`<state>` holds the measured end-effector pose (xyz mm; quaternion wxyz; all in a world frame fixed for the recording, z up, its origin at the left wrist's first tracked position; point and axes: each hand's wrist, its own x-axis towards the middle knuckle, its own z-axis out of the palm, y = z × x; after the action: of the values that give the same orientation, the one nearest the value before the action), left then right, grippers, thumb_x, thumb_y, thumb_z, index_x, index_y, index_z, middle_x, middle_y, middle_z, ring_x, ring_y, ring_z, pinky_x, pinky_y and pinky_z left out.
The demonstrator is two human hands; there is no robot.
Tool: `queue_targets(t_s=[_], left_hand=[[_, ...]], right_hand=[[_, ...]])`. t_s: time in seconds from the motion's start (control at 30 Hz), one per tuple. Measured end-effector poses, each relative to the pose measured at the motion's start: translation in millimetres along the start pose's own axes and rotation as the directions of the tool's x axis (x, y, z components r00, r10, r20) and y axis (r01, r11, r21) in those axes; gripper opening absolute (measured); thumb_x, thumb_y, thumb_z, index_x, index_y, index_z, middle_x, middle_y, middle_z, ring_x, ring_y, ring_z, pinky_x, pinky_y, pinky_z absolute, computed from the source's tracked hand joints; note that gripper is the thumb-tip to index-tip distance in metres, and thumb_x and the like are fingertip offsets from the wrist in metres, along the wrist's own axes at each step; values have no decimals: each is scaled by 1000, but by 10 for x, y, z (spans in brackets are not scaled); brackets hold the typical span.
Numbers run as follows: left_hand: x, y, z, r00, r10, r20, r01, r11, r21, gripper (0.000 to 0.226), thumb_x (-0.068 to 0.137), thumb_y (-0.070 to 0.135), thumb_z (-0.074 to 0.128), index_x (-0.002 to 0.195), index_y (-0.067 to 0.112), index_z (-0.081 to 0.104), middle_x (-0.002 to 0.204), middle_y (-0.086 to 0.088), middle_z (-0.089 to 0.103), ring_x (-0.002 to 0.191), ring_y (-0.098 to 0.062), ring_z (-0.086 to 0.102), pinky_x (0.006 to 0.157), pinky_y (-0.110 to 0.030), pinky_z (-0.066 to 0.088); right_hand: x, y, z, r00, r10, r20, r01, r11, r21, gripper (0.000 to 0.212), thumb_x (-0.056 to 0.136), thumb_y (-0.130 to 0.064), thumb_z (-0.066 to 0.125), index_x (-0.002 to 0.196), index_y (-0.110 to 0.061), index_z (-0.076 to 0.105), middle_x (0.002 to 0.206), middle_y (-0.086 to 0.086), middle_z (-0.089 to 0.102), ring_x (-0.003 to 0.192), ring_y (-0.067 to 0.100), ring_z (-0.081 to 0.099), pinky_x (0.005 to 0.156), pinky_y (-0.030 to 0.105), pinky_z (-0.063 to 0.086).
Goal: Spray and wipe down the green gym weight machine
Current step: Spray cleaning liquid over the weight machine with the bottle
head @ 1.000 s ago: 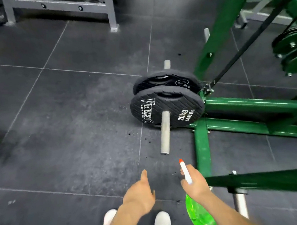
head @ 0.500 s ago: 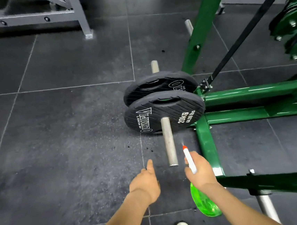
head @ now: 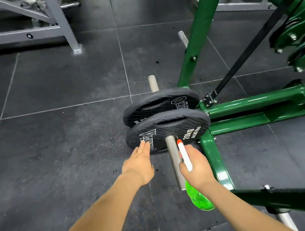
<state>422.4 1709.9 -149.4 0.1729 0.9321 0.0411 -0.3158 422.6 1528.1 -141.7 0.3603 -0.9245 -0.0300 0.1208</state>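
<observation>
Right hand (head: pixel 195 164) grasps a translucent green plastic spray bottle (head: pixel 198 198), white nozzle red-tipped; contents indiscernible. Left hand (head: pixel 139 163) released, fingers straight.

Both bare forearms reach forward and down. The left hand (head: pixel 140 165) is flat, its fingers (head: pixel 145 147) straight and together. The right hand (head: pixel 195 165) is curled in a grip.

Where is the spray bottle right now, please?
In the head view, the spray bottle is low and right of centre, gripped by the right hand, beside the steel peg that carries the weight plates.
</observation>
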Motion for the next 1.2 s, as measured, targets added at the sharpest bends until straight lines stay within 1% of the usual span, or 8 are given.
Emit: queue_targets(t_s=[0.1, 0.2, 0.43, 0.6, 0.73, 0.97, 1.1, 1.2], left_hand=[[49, 13, -62, 1000, -6, 10, 6, 1000, -22, 74, 100, 23, 42, 154, 20, -8, 160, 7, -18, 149, -12, -3, 117, -37, 25], [129, 44, -134, 1000, 4, 14, -4, 1000, -17, 73, 99, 23, 42, 154, 19, -7, 160, 6, -18, 149, -12, -4, 118, -36, 24], [447, 188, -317, 999, 27, 19, -28, 999, 37, 73, 99, 22, 42, 154, 19, -6, 160, 8, -17, 149, -11, -5, 118, -41, 22], [729, 363, -471, 999, 33, 43, -38, 991, 128, 74, 99, 25, 41, 154, 17, -8, 160, 5, -19, 149, -14, -9, 120, -43, 16], [913, 517, -543, 997, 40, 59, -50, 980, 192, 74, 99, 25, 40, 154, 17, -9, 159, 4, -22, 148, -14, -14, 121, -44, 10], [1141, 595, -448, 991, -54, 120, 21, 966, 259, 84, 94, 21, 44, 151, 16, -18, 156, 4, -28, 148, -14, -13, 121, -45, 8], [1113, 541, -481, 989, -41, 140, 3, 966, 259, 89, 91, 24, 47, 151, 20, -19, 155, 9, -30, 147, -10, -12, 121, -43, 11], [1099, 509, -524, 987, -41, 154, 5, 975, 222, 92, 89, 20, 48, 150, 22, -20, 154, 12, -32, 147, -7, -13, 119, -39, 19]], right_hand=[[61, 12, -12, 999, 37, -24, -35, 997, 68, 20, 76, -1, 53, 95, -8, 56, 84, 2, 58, 80, 26, 53, 71, 34, 42], [132, 64, -50, 991, 107, -84, -96, 988, 123, 22, 78, -4, 53, 99, -10, 56, 82, -2, 56, 76, 23, 51, 68, 31, 38], [420, 254, -163, 952, 245, -182, -202, 953, 226, 26, 61, -20, 42, 84, -13, 52, 75, 1, 54, 70, 24, 47, 65, 31, 35], [566, 569, -262, 922, 341, -181, -283, 916, 284, 30, 65, -18, 49, 90, -5, 58, 82, 13, 60, 74, 33, 52, 68, 36, 41], [709, 841, -340, 895, 418, -159, -362, 885, 292, 20, 77, 9, 60, 88, -8, 58, 81, 10, 60, 76, 30, 53, 70, 33, 40], [843, 1235, -425, 822, 566, -67, -513, 786, 346, 16, 79, 5, 60, 79, -11, 57, 73, 7, 56, 70, 25, 50, 68, 31, 41], [789, 1339, -379, 817, 575, -32, -530, 772, 350, 16, 79, 6, 60, 77, -9, 58, 71, 4, 55, 67, 23, 49, 61, 26, 41], [787, 1353, -269, 839, 543, -40, -509, 808, 297, 29, 80, 5, 61, 68, -21, 53, 66, -5, 54, 69, 22, 52, 58, 16, 39]])
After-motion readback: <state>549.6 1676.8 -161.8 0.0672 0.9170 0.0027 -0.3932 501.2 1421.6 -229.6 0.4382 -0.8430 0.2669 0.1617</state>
